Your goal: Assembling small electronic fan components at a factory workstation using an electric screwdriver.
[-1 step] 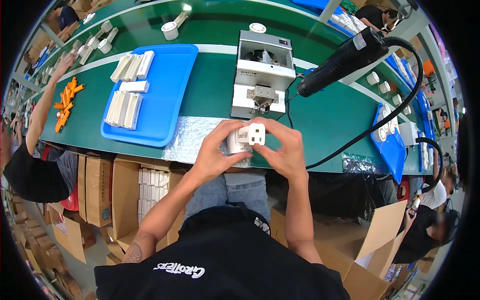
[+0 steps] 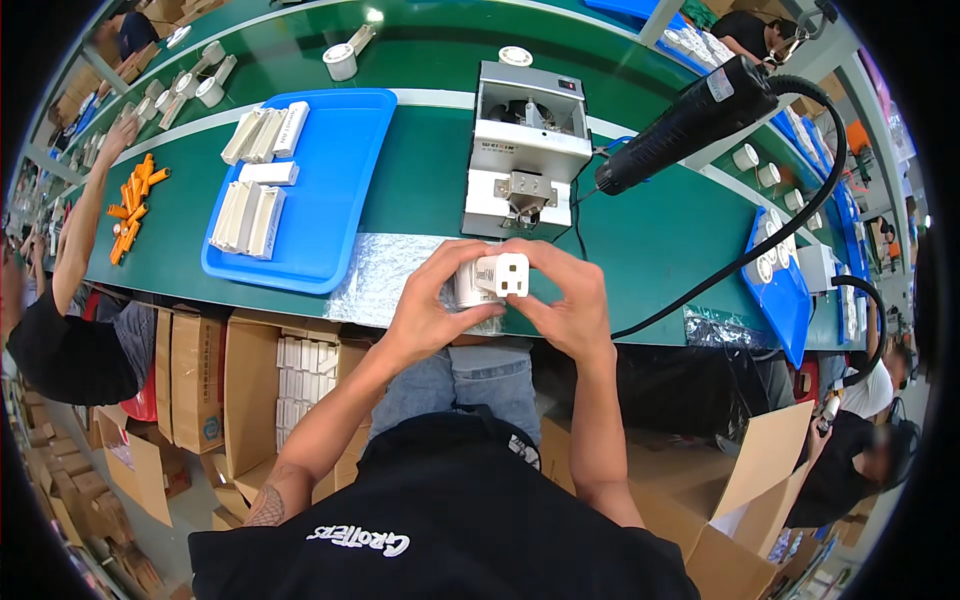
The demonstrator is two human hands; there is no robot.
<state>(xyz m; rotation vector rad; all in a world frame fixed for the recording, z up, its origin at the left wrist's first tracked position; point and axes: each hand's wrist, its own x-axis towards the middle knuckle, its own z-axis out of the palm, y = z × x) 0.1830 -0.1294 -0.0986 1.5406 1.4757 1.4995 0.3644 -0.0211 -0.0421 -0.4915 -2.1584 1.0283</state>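
Note:
Between my hands, above the front edge of the green bench, is a white plastic housing (image 2: 482, 277). It has a rounded body and a squarish end with several dark holes; that end points up and to the right. My left hand (image 2: 437, 300) is closed round the rounded body, thumb at the near side. The fingers and thumb of my right hand (image 2: 560, 295) grip the squarish end. Directly beyond stands a silver screw feeder machine (image 2: 528, 145), and to its right hangs a black electric screwdriver (image 2: 690, 125), tip pointing down-left.
Several long white plastic parts lie in a blue tray (image 2: 340, 215) on the left. Orange pieces (image 2: 128, 215) are heaped beyond it, near a co-worker's arm (image 2: 85, 215). A black cable (image 2: 730, 275) arcs across the right. Cardboard boxes (image 2: 250, 390) stand below the bench.
The squarish end of the white housing has turned slightly in my fingers. At the far left, the co-worker's hand has shifted a little left and nearer.

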